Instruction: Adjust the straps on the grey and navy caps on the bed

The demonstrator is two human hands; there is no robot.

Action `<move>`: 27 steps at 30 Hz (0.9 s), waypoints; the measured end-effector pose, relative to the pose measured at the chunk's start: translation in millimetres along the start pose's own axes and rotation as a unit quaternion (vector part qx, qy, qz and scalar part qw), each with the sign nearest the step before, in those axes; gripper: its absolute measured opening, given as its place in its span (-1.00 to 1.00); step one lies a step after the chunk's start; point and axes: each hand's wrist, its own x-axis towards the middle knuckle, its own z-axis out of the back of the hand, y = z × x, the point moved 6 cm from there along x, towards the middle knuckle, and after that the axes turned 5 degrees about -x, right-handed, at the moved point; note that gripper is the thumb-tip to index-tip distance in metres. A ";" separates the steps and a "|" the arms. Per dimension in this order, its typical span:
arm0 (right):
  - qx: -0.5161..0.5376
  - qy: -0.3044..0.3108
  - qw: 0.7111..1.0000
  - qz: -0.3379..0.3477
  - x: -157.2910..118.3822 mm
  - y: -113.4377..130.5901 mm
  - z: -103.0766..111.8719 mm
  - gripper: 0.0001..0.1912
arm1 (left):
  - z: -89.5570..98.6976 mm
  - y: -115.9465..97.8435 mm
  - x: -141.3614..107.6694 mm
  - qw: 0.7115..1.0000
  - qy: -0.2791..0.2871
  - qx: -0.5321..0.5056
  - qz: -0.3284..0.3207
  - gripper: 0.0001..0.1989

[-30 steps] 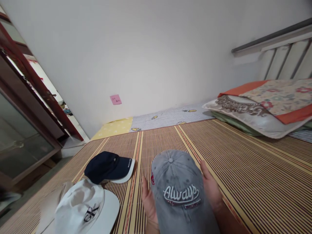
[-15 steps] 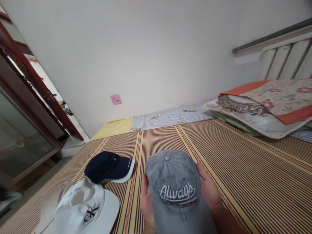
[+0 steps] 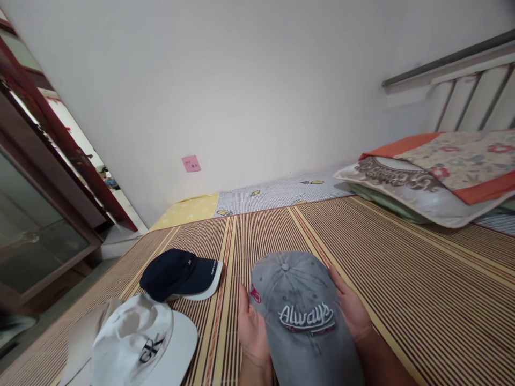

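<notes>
Left hand and right hand low in view, well apart, palms turned inward in a two-sided hold; one digit of each extended forward, remaining fingers mostly hidden; left wrist near bottom edge; bare right forearm slants toward lower right.

Left hand and right hand in view, both bare, plus bare parts of the left forearm and right forearm. Fingers: one slim, round-tipped digit shows clearly on each hand; thumb or finger, cannot tell; others hidden. Left hand: fleshy, rounded base, narrowing to a bare wrist. Left forearm: short section, cut by lower frame edge. Right hand: broad base, smooth contour. Right forearm: longer section, smooth outline, widening toward lower edge. Nail detail unclear.
</notes>
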 end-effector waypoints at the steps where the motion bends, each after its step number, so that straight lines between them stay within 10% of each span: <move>1: -0.001 0.000 1.000 -0.002 -0.5 1.4 3.4 -0.57 | 0.3 1.5 0.6 1.000 -0.003 0.000 0.003 -0.24; 27: 0.008 -0.034 0.999 0.024 -1.6 4.5 14.6 -0.59 | -0.7 15.4 -0.3 1.000 -0.005 -0.004 0.031 -0.25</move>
